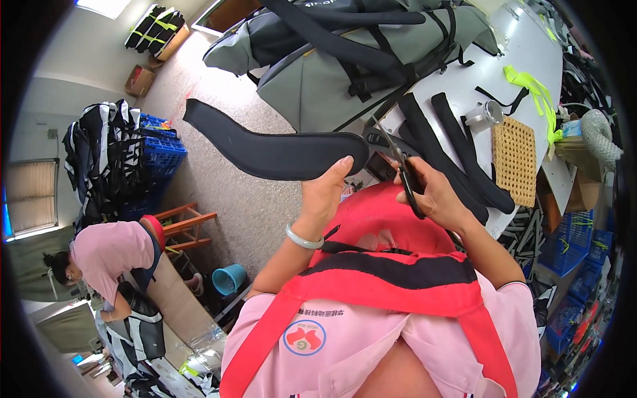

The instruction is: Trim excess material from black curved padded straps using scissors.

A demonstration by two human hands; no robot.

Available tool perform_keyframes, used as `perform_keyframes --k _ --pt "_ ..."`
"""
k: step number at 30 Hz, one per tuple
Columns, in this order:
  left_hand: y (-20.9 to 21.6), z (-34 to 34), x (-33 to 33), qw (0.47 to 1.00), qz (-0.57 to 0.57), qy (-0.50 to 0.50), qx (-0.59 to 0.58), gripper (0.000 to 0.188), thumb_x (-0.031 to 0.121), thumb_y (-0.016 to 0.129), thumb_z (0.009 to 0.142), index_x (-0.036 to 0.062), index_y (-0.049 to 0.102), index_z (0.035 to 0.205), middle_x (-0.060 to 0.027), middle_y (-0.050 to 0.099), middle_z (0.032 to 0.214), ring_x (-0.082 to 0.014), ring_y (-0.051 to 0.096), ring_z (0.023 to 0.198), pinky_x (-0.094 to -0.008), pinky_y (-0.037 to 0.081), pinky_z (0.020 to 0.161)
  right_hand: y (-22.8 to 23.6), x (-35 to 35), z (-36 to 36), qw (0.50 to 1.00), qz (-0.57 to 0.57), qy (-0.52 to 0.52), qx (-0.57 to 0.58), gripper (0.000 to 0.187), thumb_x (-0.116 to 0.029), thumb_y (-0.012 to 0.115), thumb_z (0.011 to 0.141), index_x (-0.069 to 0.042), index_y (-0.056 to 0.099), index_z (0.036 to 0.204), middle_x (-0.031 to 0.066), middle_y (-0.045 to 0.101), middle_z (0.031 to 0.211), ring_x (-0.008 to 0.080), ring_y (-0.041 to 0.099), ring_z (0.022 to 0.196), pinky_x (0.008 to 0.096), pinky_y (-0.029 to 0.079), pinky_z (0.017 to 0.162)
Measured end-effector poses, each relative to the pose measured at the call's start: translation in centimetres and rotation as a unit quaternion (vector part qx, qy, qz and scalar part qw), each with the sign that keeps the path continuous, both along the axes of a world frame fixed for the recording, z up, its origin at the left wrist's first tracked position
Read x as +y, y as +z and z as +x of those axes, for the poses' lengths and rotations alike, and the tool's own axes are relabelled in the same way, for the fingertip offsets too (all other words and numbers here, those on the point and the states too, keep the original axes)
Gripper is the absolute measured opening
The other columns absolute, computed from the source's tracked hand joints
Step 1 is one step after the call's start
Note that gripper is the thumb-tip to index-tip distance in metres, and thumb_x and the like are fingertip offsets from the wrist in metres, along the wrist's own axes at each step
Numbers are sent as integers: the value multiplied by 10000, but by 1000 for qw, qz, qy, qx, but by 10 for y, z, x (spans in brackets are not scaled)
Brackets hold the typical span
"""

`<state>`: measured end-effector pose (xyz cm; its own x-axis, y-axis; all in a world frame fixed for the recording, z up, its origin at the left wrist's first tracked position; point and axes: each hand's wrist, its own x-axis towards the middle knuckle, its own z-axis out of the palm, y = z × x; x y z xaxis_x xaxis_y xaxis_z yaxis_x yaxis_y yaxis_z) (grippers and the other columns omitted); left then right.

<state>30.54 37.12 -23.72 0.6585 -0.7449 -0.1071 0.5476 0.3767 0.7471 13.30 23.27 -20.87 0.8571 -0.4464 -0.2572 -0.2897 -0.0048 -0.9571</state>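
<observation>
My left hand (322,194) grips a long, curved black padded strap (265,154) near its wide right end, thumb on top. The strap's narrow end reaches out to the far left, over the floor. In my right hand (434,194) is a pair of scissors (413,189) with dark handles, my fingers closed about them. Their metal blades point up and left, close beside the strap's right end. Whether the blades touch the strap, I cannot tell. Several more black padded straps (458,159) lie on the white table to the right of the scissors.
Large grey and black bags (318,93) are heaped ahead on the white table (531,56). A metal mug (484,116) stands by a woven tan mat (514,162). At left are an orange stool (189,225), a blue bucket (229,280) and a person in pink (113,255) bending over work.
</observation>
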Motion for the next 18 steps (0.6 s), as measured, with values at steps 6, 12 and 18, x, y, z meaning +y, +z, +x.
perform_keyframes --k 6,12,18 --pt "-3 3 3 998 -26 -53 37 270 -86 650 830 10 612 1079 -82 647 1053 -186 633 980 -317 510 905 0 5 -14 995 -73 67 34 619 -351 829 710 -5 502 1106 75 488 814 177 455 733 310 423 684" --pt "-3 3 1 997 -20 -68 36 290 -90 661 819 18 613 1084 -73 646 1045 -180 634 968 -312 511 892 5 7 -10 993 -81 58 56 630 -359 837 694 -12 510 1106 72 503 756 189 478 702 312 427 673" --pt "-4 9 5 995 -13 -90 28 303 -91 671 810 21 611 1085 -74 647 1041 -180 637 959 -310 519 876 8 7 -9 987 -119 67 84 559 -320 841 699 -12 521 1039 65 495 728 165 477 681 315 419 633"
